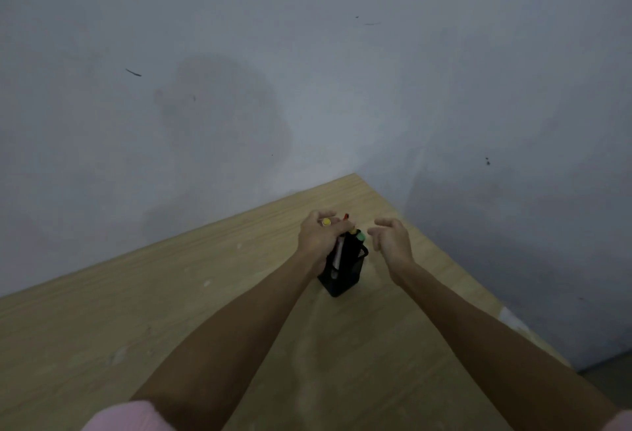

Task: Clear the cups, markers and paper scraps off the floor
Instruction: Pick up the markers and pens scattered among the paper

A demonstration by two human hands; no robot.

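A black pen holder [345, 271] stands upright on a light wooden table [171, 311], near its far right corner. Several markers [357, 235] with yellow, red and green caps stick up out of it. My left hand [319, 237] is curled over the holder's top and grips the markers, a yellow cap [326, 222] showing between its fingers. My right hand [391, 241] hovers just right of the holder, fingers loosely curled, holding nothing. No cups or paper scraps are in view.
A grey-white wall [307, 71] rises directly behind and to the right of the table. The table's right edge [478, 297] runs diagonally; a strip of dark floor [608, 372] shows at the lower right. Pink sleeves [126, 418] sit at the bottom.
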